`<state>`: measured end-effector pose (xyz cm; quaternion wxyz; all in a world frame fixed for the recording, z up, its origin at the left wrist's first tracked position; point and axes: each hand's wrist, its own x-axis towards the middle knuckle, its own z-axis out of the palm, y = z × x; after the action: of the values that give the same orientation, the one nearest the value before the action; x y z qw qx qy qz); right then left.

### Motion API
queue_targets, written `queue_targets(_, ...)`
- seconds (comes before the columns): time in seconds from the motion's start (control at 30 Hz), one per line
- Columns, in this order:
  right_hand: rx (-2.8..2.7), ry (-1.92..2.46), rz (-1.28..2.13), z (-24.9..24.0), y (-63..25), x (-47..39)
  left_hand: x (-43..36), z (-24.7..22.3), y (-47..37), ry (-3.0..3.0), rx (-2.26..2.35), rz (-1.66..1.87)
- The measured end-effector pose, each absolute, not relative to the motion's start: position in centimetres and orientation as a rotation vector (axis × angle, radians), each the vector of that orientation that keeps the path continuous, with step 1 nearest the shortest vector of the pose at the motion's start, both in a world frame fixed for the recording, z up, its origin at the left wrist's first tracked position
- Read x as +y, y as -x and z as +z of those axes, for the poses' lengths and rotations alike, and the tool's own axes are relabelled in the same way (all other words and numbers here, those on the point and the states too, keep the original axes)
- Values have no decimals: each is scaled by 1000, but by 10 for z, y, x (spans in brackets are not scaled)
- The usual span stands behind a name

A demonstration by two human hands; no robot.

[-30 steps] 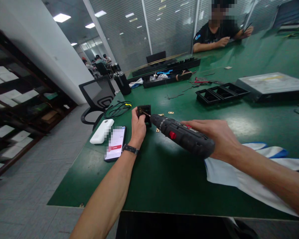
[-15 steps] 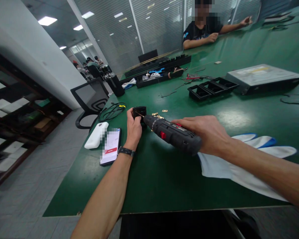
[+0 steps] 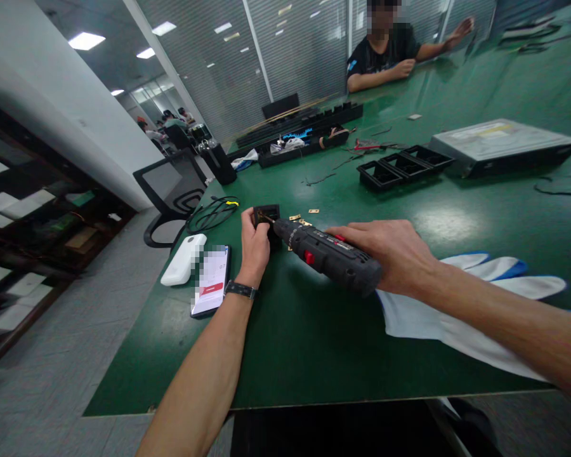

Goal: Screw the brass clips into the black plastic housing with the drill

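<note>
My right hand (image 3: 400,251) is closed around a black cordless screwdriver (image 3: 330,254) with red switches, its nose pointing left. The bit of the tool reaches into a small black plastic part (image 3: 267,214), which my left hand (image 3: 255,247) grips with the fingers wrapped about its left side. Exactly where the tip of the bit touches is too small to tell. Just behind the tool's chuck lie several small brass-coloured plates (image 3: 306,223) on the green table (image 3: 309,343).
White gloves (image 3: 423,317) lie under my right forearm. Left of my left wrist are a phone (image 3: 214,279) and a white device (image 3: 184,259). Farther back stand a black compartment tray (image 3: 404,166), a flat metal box (image 3: 504,143) and a cable coil (image 3: 214,216). Across the table sits a person (image 3: 385,57).
Both my hands, the screwdriver and the black part stay almost in place. The camera view has shifted slightly. Across the table, the person's raised hand has moved up a little.
</note>
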<state>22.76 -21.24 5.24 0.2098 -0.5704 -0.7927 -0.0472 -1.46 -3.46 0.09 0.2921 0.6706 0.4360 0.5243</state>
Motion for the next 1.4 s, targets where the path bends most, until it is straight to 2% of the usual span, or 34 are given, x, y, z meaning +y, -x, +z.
queue_targets(0.47, -2304, 1661, -148, 57, -223, -212, -52, 16, 11, -2117, 1318, 1420)
queue_targets(1.4, -2172, 1538, -75, 55, -231, -214, -52, 20, 18, -1995, 1262, 1317)
